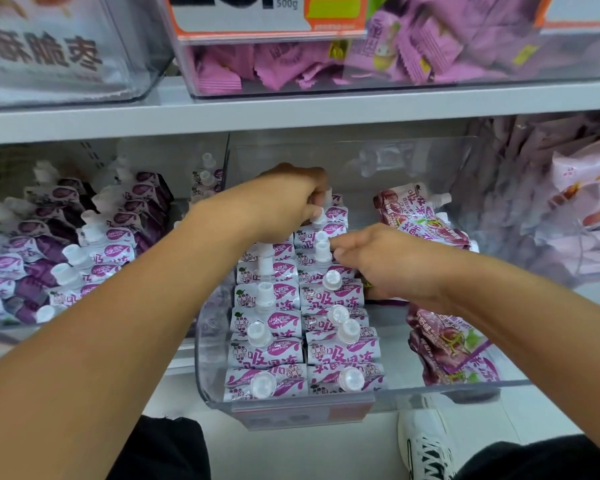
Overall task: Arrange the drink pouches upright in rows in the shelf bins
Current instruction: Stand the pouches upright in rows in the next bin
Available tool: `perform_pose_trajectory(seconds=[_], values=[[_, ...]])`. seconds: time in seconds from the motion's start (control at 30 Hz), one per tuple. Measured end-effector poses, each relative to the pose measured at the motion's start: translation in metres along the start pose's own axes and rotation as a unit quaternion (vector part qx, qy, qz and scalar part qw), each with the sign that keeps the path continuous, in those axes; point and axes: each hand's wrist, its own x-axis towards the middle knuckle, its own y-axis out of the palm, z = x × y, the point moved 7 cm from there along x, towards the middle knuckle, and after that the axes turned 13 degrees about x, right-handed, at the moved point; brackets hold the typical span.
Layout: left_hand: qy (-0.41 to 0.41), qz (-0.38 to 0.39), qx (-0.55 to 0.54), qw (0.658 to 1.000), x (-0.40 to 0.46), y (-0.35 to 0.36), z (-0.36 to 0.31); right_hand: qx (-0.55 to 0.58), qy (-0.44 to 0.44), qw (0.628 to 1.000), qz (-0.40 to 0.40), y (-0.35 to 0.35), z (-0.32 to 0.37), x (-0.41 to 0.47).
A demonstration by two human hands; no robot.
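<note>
White-capped purple pouches (267,355) upright, two rows, clear bin (291,408).

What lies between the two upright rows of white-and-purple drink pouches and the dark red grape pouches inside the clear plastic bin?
In the head view, bare clear bin floor separates the upright rows from the grape pouches; farther back, the right hand crosses the gap.

The drink pouches (267,355) standing in the clear bin (291,407) are white with magenta swirls, purple lettering and translucent white caps, and the pouches in the left bin (66,258) add dark purple sides. Lying at the right of the clear bin, the grape pouches (444,344) are deep maroon with green leaves (white lettering too). Up on the far shelf sit pink wrapped sweets (291,64) behind an orange-edged price label (267,15).
</note>
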Motion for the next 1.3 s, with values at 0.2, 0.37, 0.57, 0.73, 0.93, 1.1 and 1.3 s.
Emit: perform_pose_trajectory(seconds=[0.2,0.37,0.57,0.73,0.93,1.1,1.3], values=[[-0.026,0.028,0.038,0.999,0.001,0.001,-0.001,0.164,0.029,0.983,-0.073,-0.024,-0.001,0.01],[-0.012,0.046,0.064,0.997,0.004,-0.001,-0.004,0.324,0.028,0.945,0.013,-0.006,0.001,0.038],[0.003,0.031,0.066,0.997,0.006,0.0,-0.001,0.332,0.056,0.935,0.107,0.007,0.002,0.054],[0.003,0.005,0.062,0.998,0.007,-0.002,0.004,0.319,0.054,0.944,0.069,-0.004,0.001,0.059],[-0.009,-0.008,0.064,0.998,0.007,-0.002,0.009,0.329,0.03,0.943,0.047,0.001,0.01,0.07],[-0.007,-0.019,0.057,0.998,-0.003,-0.014,0.0,0.13,-0.045,0.988,0.07,-0.03,0.028,0.017],[0.149,0.028,0.018,0.988,-0.033,-0.022,-0.083,-0.432,-0.09,0.897,0.035,-0.09,0.002,-0.059]])
